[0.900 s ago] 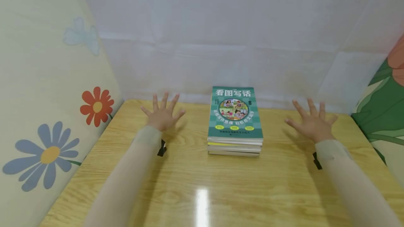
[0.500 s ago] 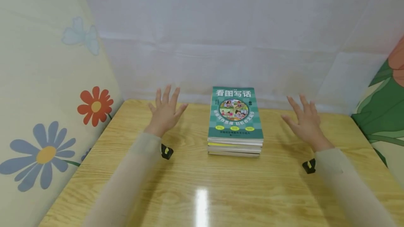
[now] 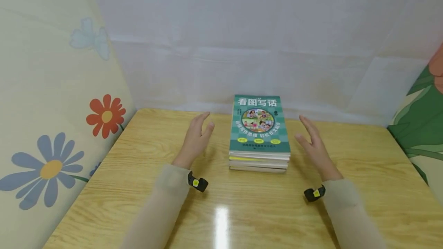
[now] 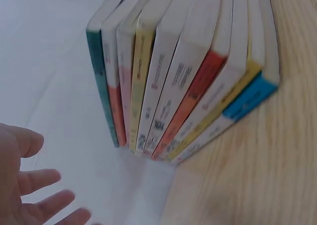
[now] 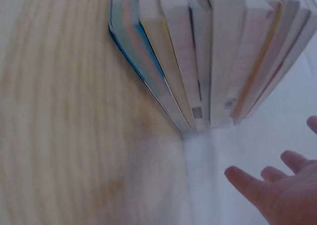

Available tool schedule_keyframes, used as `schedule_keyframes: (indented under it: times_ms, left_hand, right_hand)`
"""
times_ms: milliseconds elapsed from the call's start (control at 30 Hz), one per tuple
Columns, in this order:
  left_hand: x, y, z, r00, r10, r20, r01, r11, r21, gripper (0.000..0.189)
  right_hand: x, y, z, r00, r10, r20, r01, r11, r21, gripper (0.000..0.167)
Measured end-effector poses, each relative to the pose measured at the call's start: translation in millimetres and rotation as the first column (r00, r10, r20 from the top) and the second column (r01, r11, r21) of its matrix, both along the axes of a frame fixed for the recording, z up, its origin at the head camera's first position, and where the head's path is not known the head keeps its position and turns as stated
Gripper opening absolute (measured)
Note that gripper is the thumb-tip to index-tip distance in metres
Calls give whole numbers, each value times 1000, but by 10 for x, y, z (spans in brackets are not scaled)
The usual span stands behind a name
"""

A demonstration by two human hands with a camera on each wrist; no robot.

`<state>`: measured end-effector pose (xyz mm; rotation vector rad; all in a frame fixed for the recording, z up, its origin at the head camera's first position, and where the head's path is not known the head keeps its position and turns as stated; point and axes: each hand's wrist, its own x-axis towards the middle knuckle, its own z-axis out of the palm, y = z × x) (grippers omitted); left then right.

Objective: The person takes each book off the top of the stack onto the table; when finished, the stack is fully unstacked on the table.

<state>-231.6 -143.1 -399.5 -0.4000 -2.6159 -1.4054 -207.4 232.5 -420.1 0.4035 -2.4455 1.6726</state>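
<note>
The stack of books (image 3: 258, 131) lies between my two hands on the table (image 3: 263, 210), green cover uppermost, its long axis running close to my twelve-to-six line, so its long sides face my palms. From my left hand (image 3: 195, 139) it lies at about three o'clock; from my right hand (image 3: 315, 147), at nine, perhaps a shade past. Both hands hold nothing, fingers reaching forward and thumbs set apart from them, with a gap to the books on each side. The right looks the nearer, its thumb just beside the stack's three-o'clock side, while my left stands a little farther off its nine-o'clock side, where the left wrist view shows the printed spines (image 4: 171, 76).
</note>
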Motion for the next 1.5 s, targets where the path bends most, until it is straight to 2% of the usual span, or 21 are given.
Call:
schedule_keyframes:
  times_ms: [133, 267, 400, 500, 600, 733, 833, 900, 967, 1033, 1100, 1200, 1300, 1367, 1500]
  left_hand:
    - [40, 109, -56, 998, -48, 41, 46, 997, 60, 49]
    - [75, 214, -81, 994, -68, 83, 60, 993, 101, 45]
    - [112, 331, -96, 974, -127, 190, 84, 972, 221, 44]
    - [129, 416, -114, 953, -157, 258, 76, 951, 299, 47]
    - [142, 473, -130, 943, -132, 305, 34, 951, 306, 54]
    - [154, 505, -139, 925, -99, 366, -14, 955, 295, 61]
    - [150, 513, -138, 916, -96, 390, -27, 954, 298, 62]
    - [143, 513, -138, 915, -101, 390, -30, 949, 315, 63]
    - [132, 508, -147, 914, -122, 388, -23, 936, 351, 63]
    - [121, 495, -161, 903, -157, 399, -21, 913, 407, 62]
    - [109, 477, -181, 888, -205, 412, -13, 884, 467, 60]
    - [97, 447, -197, 865, -256, 431, -6, 855, 519, 58]
    - [89, 416, -183, 853, -287, 436, -3, 833, 553, 57]
    - [83, 387, -164, 842, -316, 437, 1, 811, 585, 56]
    - [70, 306, -126, 808, -385, 447, 20, 775, 632, 53]
  right_hand:
    - [55, -53, -98, 998, 29, 64, -25, 997, -69, 62]
    - [85, -81, -173, 987, 116, 112, -99, 984, -146, 63]
    - [115, -88, -210, 963, 220, 159, -187, 963, -196, 66]
    - [137, -74, -232, 940, 282, 193, -228, 938, -261, 72]
    - [145, -58, -251, 921, 330, 208, -254, 912, -322, 77]
    - [135, -47, -263, 906, 358, 228, -265, 896, -356, 84]
    - [129, -43, -258, 900, 353, 256, -252, 901, -354, 87]
    - [123, -41, -257, 898, 343, 274, -242, 908, -343, 87]
    - [117, -39, -257, 899, 328, 291, -232, 919, -318, 88]
    - [109, -38, -263, 898, 322, 299, -233, 926, -298, 88]
    - [102, -41, -269, 898, 317, 304, -233, 930, -283, 90]
    - [97, -50, -278, 895, 321, 309, -237, 930, -281, 91]
    - [96, -61, -285, 894, 327, 307, -241, 928, -285, 91]
    - [95, -70, -285, 892, 335, 303, -249, 925, -288, 90]
    - [89, -80, -294, 889, 343, 305, -255, 921, -294, 90]
